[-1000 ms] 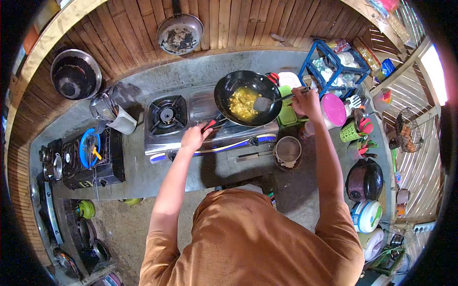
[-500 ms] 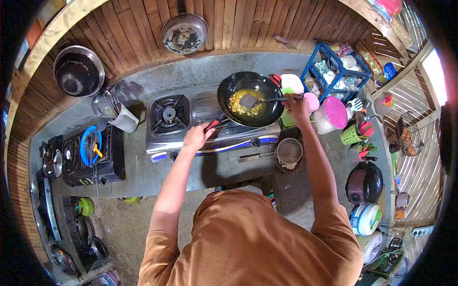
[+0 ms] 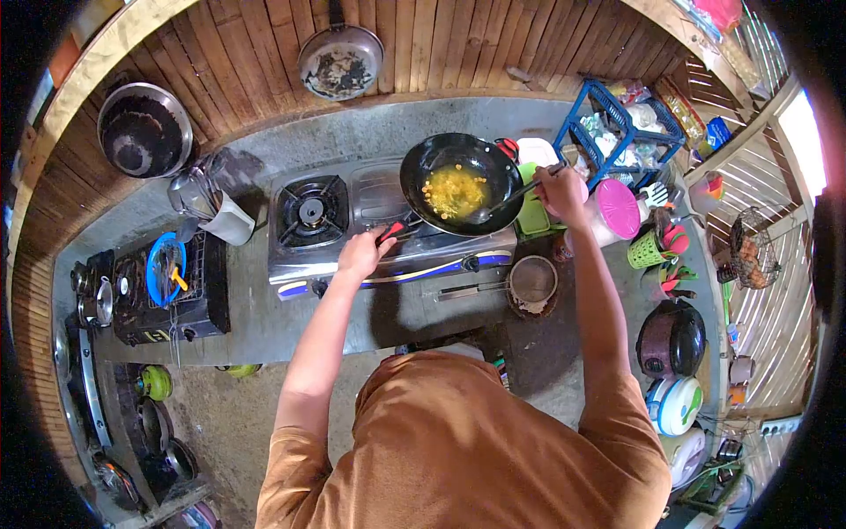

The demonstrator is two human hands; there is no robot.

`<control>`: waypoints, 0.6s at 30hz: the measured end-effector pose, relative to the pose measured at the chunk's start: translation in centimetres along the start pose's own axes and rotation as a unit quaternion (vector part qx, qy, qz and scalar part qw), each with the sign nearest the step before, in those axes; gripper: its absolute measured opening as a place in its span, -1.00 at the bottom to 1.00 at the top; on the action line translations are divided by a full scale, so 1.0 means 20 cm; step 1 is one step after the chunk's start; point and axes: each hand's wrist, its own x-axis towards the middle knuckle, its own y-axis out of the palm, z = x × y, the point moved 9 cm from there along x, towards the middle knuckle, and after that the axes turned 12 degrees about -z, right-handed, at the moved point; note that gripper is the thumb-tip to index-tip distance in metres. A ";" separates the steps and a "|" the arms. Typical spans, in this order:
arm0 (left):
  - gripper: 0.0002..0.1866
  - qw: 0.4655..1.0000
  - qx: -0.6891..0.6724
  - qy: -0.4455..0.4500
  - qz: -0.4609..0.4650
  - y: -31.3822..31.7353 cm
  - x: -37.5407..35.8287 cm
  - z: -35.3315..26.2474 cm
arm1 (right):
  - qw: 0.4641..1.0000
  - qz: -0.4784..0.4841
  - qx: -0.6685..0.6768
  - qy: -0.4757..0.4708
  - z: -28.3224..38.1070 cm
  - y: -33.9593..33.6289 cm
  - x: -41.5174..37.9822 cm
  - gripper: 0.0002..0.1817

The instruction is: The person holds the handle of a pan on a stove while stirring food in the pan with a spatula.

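A black wok (image 3: 423, 163) stands on the right burner of the two-burner gas stove (image 3: 379, 266), with yellow food pieces (image 3: 456, 189) in liquid inside it. My left hand (image 3: 359, 254) is closed around the wok's red-and-black handle (image 3: 390, 233). In my right hand (image 3: 560, 190) I grip a dark spatula (image 3: 522, 191) by its handle. The spatula's blade rests low in the wok, at the near right side of the food. The left burner (image 3: 311, 210) carries no pan.
A strainer (image 3: 533, 280) sits on a pot in front of the stove. Green and white containers (image 3: 536, 152), a pink-lidded tub (image 3: 619, 210) and a blue rack (image 3: 608, 123) stand at the right. A utensil holder (image 3: 231, 220) is at the left.
The spatula blade has moved from the middle of the food toward the wok's near right side. My right hand has shifted slightly; my left hand keeps its place on the handle.
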 end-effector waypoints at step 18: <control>-0.49 0.999 -0.010 -0.035 0.029 -0.03 -0.01 -0.02 | 0.992 -0.089 -0.051 -0.076 -0.05 -0.11 0.06 -0.50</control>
